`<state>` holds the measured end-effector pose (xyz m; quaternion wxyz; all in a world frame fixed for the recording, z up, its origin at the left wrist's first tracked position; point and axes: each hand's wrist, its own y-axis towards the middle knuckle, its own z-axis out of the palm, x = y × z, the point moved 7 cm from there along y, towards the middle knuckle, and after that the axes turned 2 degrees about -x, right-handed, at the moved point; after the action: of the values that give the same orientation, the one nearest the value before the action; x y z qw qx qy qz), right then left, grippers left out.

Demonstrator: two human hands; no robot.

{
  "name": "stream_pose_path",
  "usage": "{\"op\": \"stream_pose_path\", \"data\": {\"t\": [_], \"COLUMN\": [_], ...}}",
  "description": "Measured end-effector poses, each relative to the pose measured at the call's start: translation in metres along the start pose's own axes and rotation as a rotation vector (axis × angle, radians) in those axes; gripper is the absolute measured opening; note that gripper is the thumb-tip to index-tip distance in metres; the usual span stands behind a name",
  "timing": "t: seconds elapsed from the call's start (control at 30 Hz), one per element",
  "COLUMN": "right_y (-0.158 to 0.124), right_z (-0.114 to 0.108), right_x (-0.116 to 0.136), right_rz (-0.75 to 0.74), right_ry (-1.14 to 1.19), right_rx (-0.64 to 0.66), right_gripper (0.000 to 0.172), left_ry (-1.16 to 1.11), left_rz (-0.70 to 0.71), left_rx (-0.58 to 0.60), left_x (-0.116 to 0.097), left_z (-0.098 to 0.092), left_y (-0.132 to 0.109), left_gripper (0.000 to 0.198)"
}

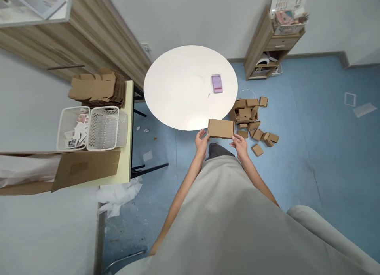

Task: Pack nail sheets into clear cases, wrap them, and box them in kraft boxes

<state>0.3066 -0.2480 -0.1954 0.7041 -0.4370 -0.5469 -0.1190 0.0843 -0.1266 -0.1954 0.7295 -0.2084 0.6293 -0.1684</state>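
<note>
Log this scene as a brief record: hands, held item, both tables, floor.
Left hand: holds the left end of a cardboard box
Right hand: holds its right end
Held item: brown, looks closed
Round table: white, bears a blurred purple item
Side table: stacked cardboard, white baskets
Floor: blue, small boxes scattered

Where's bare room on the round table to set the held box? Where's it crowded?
Bare: round table, left of the held box and purple item, out to its rim. Crowded: floor just right of it, strewn with small boxes; side table, with white baskets and stacked cardboard.
</note>
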Motion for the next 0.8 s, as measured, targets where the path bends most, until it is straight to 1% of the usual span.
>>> {"op": "stream_pose_path", "data": {"t": [0.07,0.13,0.23,0.3,0.37,0.47,0.53,0.6,0.67,0.73,0.8], "right_y": [0.000,0.004,0.014,0.023,0.034,0.052,0.065,0.077,0.086,0.093,0.100], "right_z": [-0.015,-0.029,-0.057,-0.081,-0.108,-0.149,-0.175,-0.201,-0.231,-0.264,-0.293], "right_x": [-0.005,-0.006,-0.004,0.000,0.004,0.012,0.019,0.028,0.037,0.043,0.046], "right_rz": [0.060,0.089,0.103,0.104,0.102,0.090,0.068,0.026,-0.012,-0.019,0.011], "right_ry": [0.054,0.082,0.100,0.109,0.112,0.089,0.074,0.087,0.139,0.184,0.186], "right_rx": [-0.027,-0.041,-0.067,-0.089,-0.117,-0.168,-0.197,-0.232,-0.310,-0.406,-0.462], "right_gripper": [0.058,0.056,0.055,0.056,0.057,0.059,0.062,0.071,0.091,0.109,0.116], "left_ry": [0.040,0.073,0.130,0.176,0.215,0.263,0.302,0.343,0.364,0.374,0.383], "left_rz": [-0.001,0.001,0.006,0.004,-0.011,-0.035,-0.026,0.044,0.150,0.224,0.227], "left_rx": [0.019,0.027,0.045,0.076,0.105,0.135,0.166,0.208,0.224,0.200,0.168], "left_x": [0.006,0.012,0.021,0.029,0.038,0.054,0.063,0.065,0.060,0.053,0.049], "left_z": [0.010,0.023,0.052,0.079,0.111,0.160,0.194,0.226,0.253,0.271,0.284], "left_y": [-0.007,-0.012,-0.015,-0.018,-0.021,-0.030,-0.037,-0.043,-0.048,-0.051,-0.052], "left_gripper": [0.047,0.045,0.037,0.030,0.027,0.029,0.030,0.034,0.047,0.066,0.080]}}
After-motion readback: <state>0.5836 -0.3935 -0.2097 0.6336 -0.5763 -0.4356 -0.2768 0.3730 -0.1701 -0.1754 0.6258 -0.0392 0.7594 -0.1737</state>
